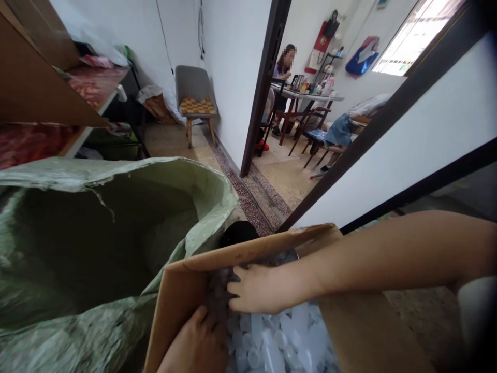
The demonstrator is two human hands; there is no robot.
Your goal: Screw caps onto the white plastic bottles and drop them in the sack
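A cardboard box (248, 255) stands low in front of me, holding a heap of small translucent white plastic bottles (272, 347). My right hand (260, 287) reaches in from the right, palm down over the bottles. Its fingers are spread, and no bottle shows in its grasp. Against the inner left side of the box is my left hand (200, 342), low among the bottles. Its visible fingers are bent and a little apart, with the tips partly lost in shadow. Left of the box, a large pale green woven sack (217, 191) gapes with a dark inside.
A doorway (267, 88) opens ahead onto a room where a person (285, 65) sits at a table (310, 96); another person leans over nearby. A grey chair (193, 85) stands by the wall. Cardboard (42, 77) and a shelf with red covering (91, 85) are at left.
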